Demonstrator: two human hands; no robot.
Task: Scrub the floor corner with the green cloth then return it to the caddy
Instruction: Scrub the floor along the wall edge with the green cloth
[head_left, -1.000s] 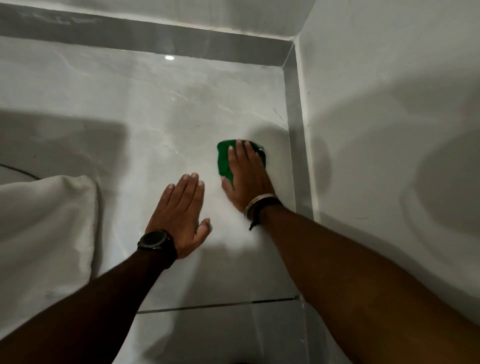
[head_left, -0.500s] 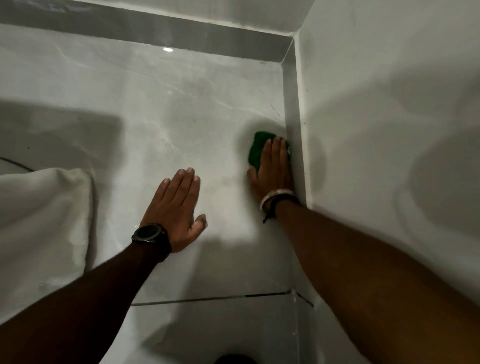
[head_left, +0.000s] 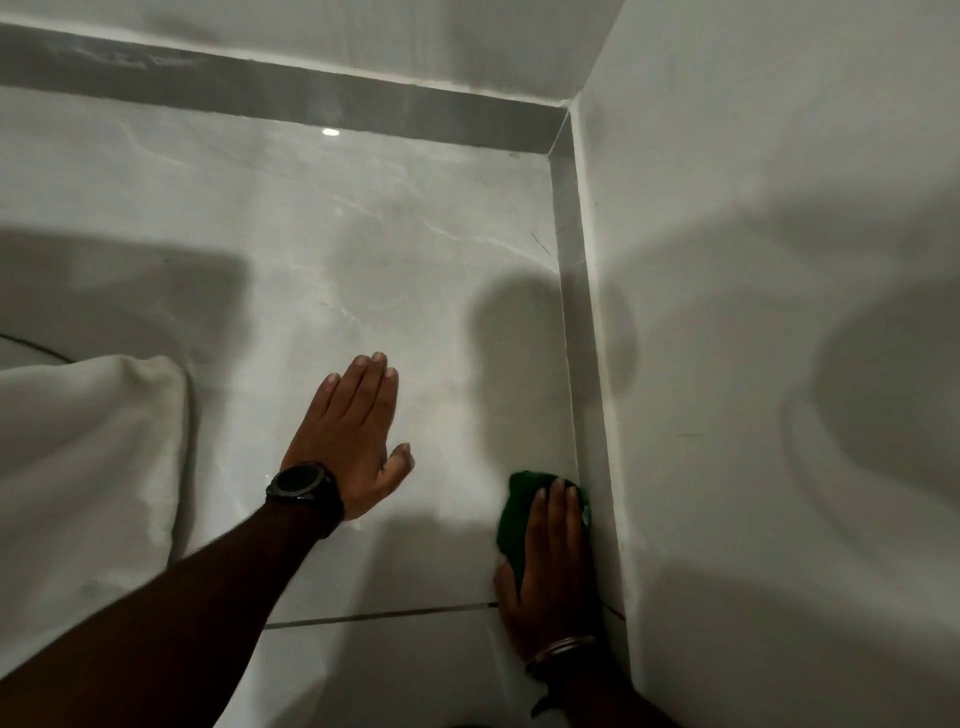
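Green cloth (head_left: 511, 512), crumpled, lies pinned flat to the glossy grey marble-look floor tile (head_left: 363, 249) beneath the right hand (head_left: 553, 566), its grip pressed down on the fabric with fingers together, tight against the grey skirting strip (head_left: 584, 415) where dirt would likely gather. The left hand (head_left: 350, 441), wearing a black round wristwatch (head_left: 301, 480), rests spread and empty on the tile, apparently bracing the person's weight. A white draped fabric (head_left: 88, 467) lies at left. No caddy is in view.
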